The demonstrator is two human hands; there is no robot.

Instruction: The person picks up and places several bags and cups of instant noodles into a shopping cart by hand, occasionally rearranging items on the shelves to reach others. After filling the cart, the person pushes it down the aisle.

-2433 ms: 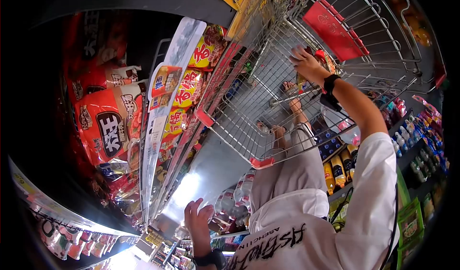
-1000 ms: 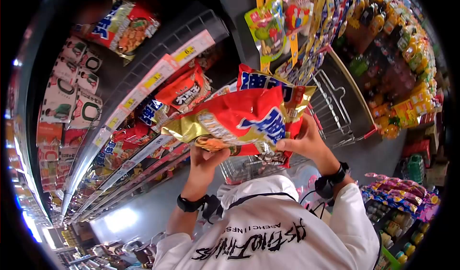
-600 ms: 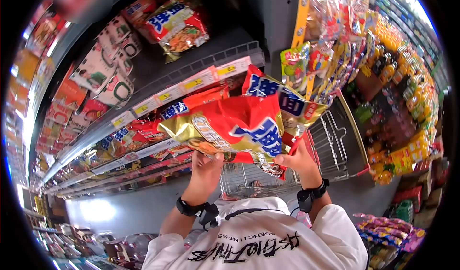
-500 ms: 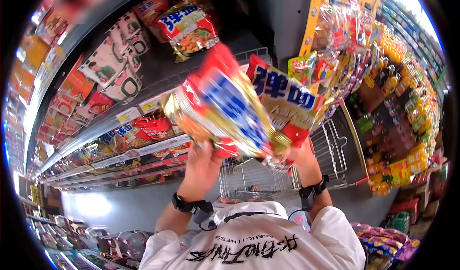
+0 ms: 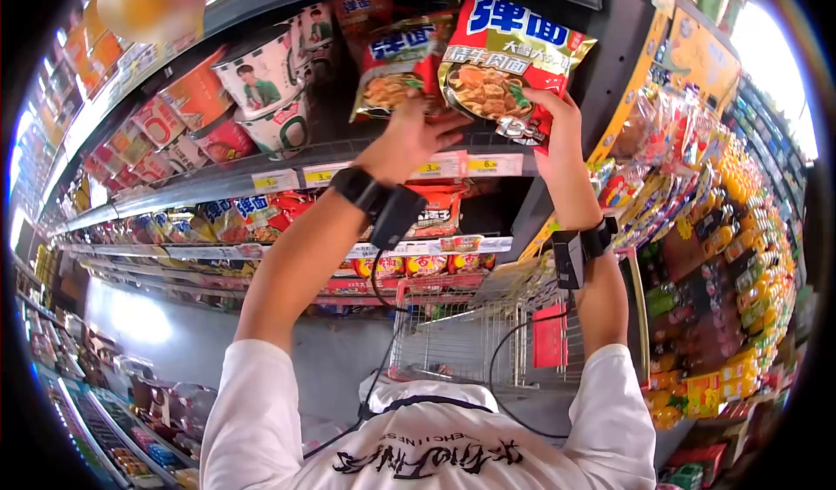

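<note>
My right hand (image 5: 559, 129) grips the lower right corner of a red and gold instant noodle packet (image 5: 489, 85), which it holds upright at the shelf with the picture side facing me. To the left, my left hand (image 5: 414, 135) has its fingers apart in front of a second noodle packet (image 5: 392, 65). Its fingertips overlap that packet's lower edge, and some fingers stretch toward the packet in my right hand. Both packets are at the upper shelf (image 5: 335, 133), where another red packet (image 5: 360, 10) stands farther back.
Cup noodles (image 5: 261, 77) are stacked on the shelf to the left. Price tags (image 5: 495, 164) line its front edge. More noodle packets (image 5: 252, 216) fill the shelf below. A wire shopping cart (image 5: 461, 338) stands beneath my arms, and hanging snack bags (image 5: 644, 159) are at the right.
Both hands have moved forward and up from near my body to the upper shelf. The left hand has let go of the packets, while the right hand holds one there.
</note>
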